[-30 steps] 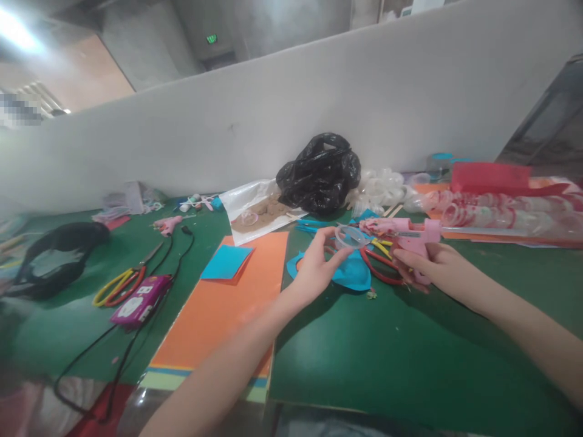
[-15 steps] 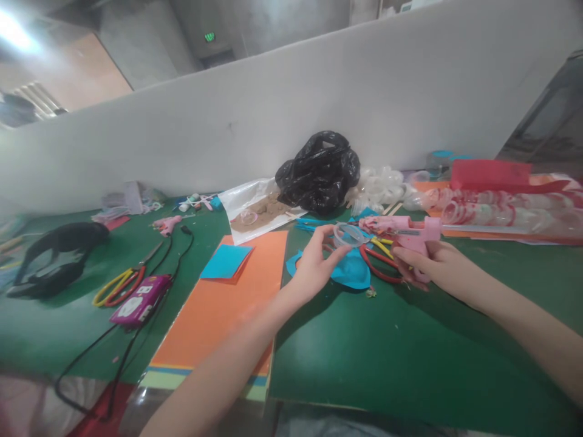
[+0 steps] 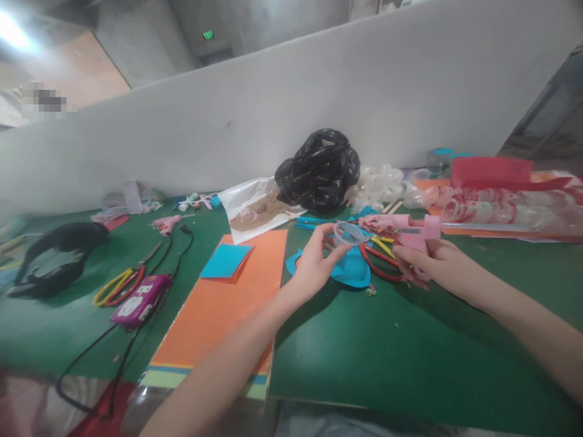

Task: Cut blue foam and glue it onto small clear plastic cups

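My left hand (image 3: 316, 258) pinches a small clear plastic cup (image 3: 350, 234) by its side, above the table. In my right hand (image 3: 423, 261) is a pink hot glue gun (image 3: 401, 227), its nozzle end pointing left at the cup's rim. A clear glue stick (image 3: 473, 229) sticks out from the gun's back. Whether the nozzle touches the cup I cannot tell. Beneath and behind the hands lie blue paper pieces (image 3: 353, 270) and scissors with red and yellow handles (image 3: 380, 264), partly hidden by the cup and gun.
Orange paper sheets (image 3: 228, 315) with a folded blue paper (image 3: 226, 261) lie left of centre. A black plastic bag (image 3: 319, 173) stands behind. Stacked clear cups (image 3: 505, 209) are at right. Left are another glue gun (image 3: 167, 224), scissors (image 3: 122, 285), a purple box (image 3: 142, 300) and a black strap (image 3: 64, 255).
Both hands keep their hold on the cup and the glue gun, nearly still. The view has shifted only very slightly.
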### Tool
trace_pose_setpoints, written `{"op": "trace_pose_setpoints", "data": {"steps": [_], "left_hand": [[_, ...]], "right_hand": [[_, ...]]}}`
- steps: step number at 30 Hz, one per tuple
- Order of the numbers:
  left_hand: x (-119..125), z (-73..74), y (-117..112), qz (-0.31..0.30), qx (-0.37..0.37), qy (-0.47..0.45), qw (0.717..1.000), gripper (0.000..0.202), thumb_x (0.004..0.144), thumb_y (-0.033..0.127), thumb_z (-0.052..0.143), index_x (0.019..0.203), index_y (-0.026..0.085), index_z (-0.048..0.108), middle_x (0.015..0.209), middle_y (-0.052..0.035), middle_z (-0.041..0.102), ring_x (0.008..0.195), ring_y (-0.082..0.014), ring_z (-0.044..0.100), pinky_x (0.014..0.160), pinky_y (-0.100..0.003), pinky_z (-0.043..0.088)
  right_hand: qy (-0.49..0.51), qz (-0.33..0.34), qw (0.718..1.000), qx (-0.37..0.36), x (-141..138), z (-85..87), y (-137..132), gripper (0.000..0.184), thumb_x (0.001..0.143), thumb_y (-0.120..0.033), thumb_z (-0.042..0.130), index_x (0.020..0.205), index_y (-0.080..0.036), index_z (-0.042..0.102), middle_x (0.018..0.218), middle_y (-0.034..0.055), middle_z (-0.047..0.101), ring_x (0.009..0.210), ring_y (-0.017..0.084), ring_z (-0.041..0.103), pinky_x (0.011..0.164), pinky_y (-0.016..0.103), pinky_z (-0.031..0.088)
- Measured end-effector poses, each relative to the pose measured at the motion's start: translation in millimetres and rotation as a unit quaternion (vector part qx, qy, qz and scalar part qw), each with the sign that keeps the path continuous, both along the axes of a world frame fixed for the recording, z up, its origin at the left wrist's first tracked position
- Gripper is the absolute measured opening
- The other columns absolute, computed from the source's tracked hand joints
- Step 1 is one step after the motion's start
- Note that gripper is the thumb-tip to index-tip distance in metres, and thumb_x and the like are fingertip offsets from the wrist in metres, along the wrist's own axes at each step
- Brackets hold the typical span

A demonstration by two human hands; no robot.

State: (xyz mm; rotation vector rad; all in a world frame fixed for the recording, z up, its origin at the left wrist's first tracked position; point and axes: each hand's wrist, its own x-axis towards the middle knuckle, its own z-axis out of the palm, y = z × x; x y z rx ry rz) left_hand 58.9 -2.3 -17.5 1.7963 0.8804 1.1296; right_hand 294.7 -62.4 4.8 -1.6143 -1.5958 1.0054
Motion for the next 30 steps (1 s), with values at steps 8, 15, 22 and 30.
{"op": "trace_pose_setpoints", "data": {"steps": [8,15,22,30], "left_hand": [[-0.5,0.3,-0.2,0.003,-0.009,0.0,1.0,0.034,0.091,0.032,0.069,0.12,0.022,0.054,0.12,-0.0074,0.063,0.098,-0.0181,0.06,0.09,-0.037,0.051],[-0.1,2.0,-1.3,0.004,-0.007,0.001,1.0,0.032,0.091,0.03,0.069,0.119,0.023,0.055,0.119,-0.0069,0.064,0.096,-0.0173,0.061,0.089,-0.035,0.052],[-0.5,2.3,-1.9,0.001,-0.002,0.008,1.0,0.03,0.092,0.03,0.067,0.119,0.023,0.054,0.121,-0.007,0.063,0.097,-0.0173,0.061,0.089,-0.035,0.052],[-0.6,3.6,-2.9,0.001,-0.011,0.01,1.0,0.03,0.093,0.029,0.066,0.12,0.023,0.054,0.122,-0.0069,0.063,0.098,-0.0176,0.06,0.091,-0.035,0.051]], "right_hand": [[-0.028,0.008,0.999,-0.014,2.7,-0.2,1.5,0.066,0.084,-0.078,0.049,0.051,-0.022,0.054,0.047,0.0015,0.058,0.044,0.014,0.053,0.053,0.029,0.041],[-0.04,0.012,0.999,-0.012,0.9,2.7,1.1,0.068,0.086,-0.078,0.048,0.048,-0.022,0.053,0.044,0.0025,0.058,0.044,0.015,0.053,0.056,0.03,0.042],[-0.028,0.006,0.999,-0.017,0.9,4.3,-1.2,0.069,0.085,-0.078,0.049,0.045,-0.023,0.049,0.041,0.0015,0.054,0.045,0.015,0.052,0.058,0.031,0.043],[0.003,-0.005,1.0,-0.016,-3.1,8.2,-1.6,0.071,0.078,-0.085,0.053,0.045,-0.023,0.049,0.041,0.0004,0.051,0.042,0.014,0.05,0.054,0.031,0.042]]}}
